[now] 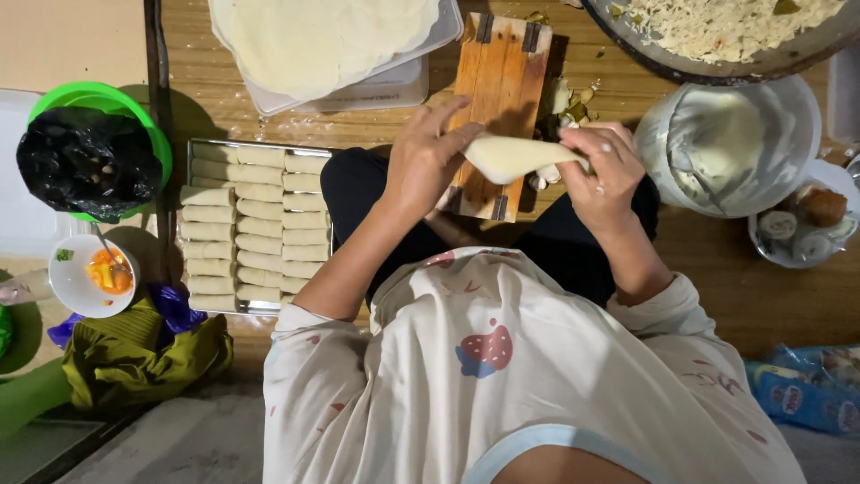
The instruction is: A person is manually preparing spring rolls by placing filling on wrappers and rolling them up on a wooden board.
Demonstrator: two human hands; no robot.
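A pale dough wrapper, half rolled into a roll [513, 157], is held between both my hands above a wooden board [498, 67]. My left hand [428, 161] pinches its left end with the fingertips. Its right end sits in the grip of my right hand [602, 170]. To the left, a metal tray [193, 148] holds several finished rolls [255, 229] in rows. Flat wrappers [322, 36] lie stacked on a clear lid at the top.
A big bowl of shredded filling [717, 31] stands at the top right, a clear jug of white paste [726, 148] below it. A green bin with a black bag [90, 148], a small white bowl [92, 273] and an olive cloth [134, 358] lie left.
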